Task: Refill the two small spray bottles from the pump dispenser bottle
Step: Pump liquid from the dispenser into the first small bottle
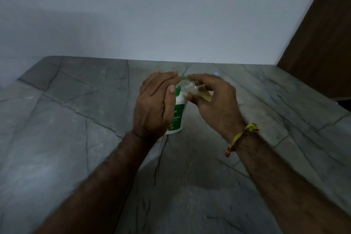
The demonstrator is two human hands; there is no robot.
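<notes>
One small spray bottle [195, 91] is in work now, and it seems the filling of it is in the middle, not finished. The right hand [212, 99] holds this clear bottle with curled fingers and thumb, tilted almost on its side, with its open threaded neck turned to the green nozzle [183, 78] of the pump bottle [177, 114]. Inside the small bottle I see some yellowish liquid, lying in the lower part near the palm; I judge it is maybe partly full, but the fingers hide much of it, so the exact level I cannot tell. The pump bottle, white with a green label, stands upright on the grey stone counter [76, 119], just under both hands. The left hand [157, 104] lies over the pump head with fingers nearly straight, pressing or ready to press; it grips nothing as far as I can see. How much liquid is left in the pump bottle is not visible, because it is not transparent. A second small spray bottle and any spray caps are not in view, so I suppose that refill, and the closing of this bottle, are not yet done.
</notes>
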